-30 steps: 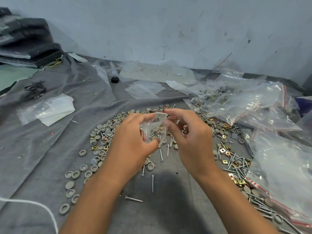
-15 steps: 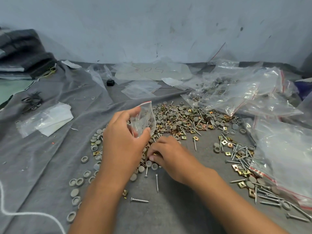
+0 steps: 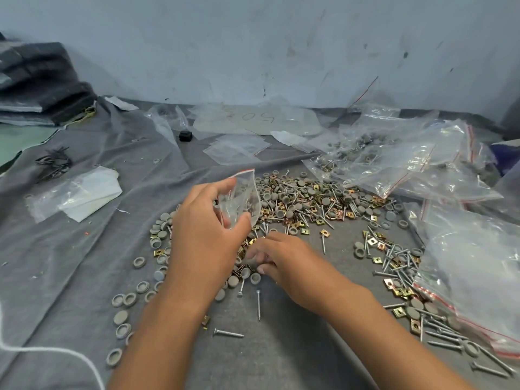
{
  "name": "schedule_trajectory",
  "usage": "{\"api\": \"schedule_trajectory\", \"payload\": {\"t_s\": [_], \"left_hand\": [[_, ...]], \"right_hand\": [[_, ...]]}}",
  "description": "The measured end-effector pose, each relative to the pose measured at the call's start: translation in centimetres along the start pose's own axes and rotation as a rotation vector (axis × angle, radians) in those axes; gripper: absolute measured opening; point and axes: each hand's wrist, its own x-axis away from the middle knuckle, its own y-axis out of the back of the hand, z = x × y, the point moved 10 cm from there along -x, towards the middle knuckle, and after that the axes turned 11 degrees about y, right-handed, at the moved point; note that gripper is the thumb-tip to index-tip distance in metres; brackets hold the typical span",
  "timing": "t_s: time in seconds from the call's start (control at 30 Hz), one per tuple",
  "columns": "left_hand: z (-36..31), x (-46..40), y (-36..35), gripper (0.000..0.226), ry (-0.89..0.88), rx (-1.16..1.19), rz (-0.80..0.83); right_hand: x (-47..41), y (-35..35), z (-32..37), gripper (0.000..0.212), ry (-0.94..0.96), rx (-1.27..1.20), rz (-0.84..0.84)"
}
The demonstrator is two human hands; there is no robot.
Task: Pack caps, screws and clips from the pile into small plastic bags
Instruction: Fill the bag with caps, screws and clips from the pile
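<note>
A steel screw (image 3: pixel 258 305) lay pointing toward the camera on the grey cloth-covered desk (image 3: pixel 84 263). The right hand (image 3: pixel 284 261) reached into the pile (image 3: pixel 304 204), its grasp unclear, while the left hand (image 3: pixel 209 235) pinched a small clear bag (image 3: pixel 242 197) upright, red-striped mouth up.

- Caps (image 3: pixel 326 201): grey.
- Clips (image 3: pixel 324 221): brass-gold.
- Screws (image 3: pixel 258 304): silver.
- Small bag (image 3: pixel 243 198): clear, red strip at its mouth.
- Cloth (image 3: pixel 84 249): plain grey.
- Wall (image 3: pixel 281 46): pale blue-grey, dark scuffs.
- Cord (image 3: pixel 42 351): white.
</note>
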Motion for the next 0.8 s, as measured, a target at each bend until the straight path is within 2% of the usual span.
{"api": "schedule_trajectory", "payload": {"t_s": [0.37, 0.43, 0.5, 0.6, 0.7, 0.8], "left_hand": [[0.1, 0.0, -0.1, 0.05, -0.012, -0.017, 0.003], [0.1, 0.0, -0.1, 0.05, -0.013, -0.023, 0.007], [0.1, 0.0, -0.1, 0.05, -0.015, -0.028, 0.016], [-0.1, 0.1, -0.5, 0.051, -0.028, -0.026, 0.051], [-0.5, 0.4, -1.3, 0.055, -0.058, -0.036, 0.117], [-0.9, 0.7, -2.1, 0.058, -0.084, -0.06, 0.172]], "right_hand": [[0.2, -0.3, -0.8, 0.021, -0.073, -0.086, -0.009], [0.5, -0.2, -0.9, 0.028, -0.08, -0.147, -0.029], [0.7, 0.5, -1.2, 0.026, -0.111, -0.237, -0.073], [0.9, 4.3, -1.7, 0.017, -0.138, -0.35, -0.275], [1.6, 9.2, -1.0, 0.017, -0.043, -0.579, -0.602], [1.9, 11.4, 0.9, 0.017, 0.07, -0.617, -0.781]]}}
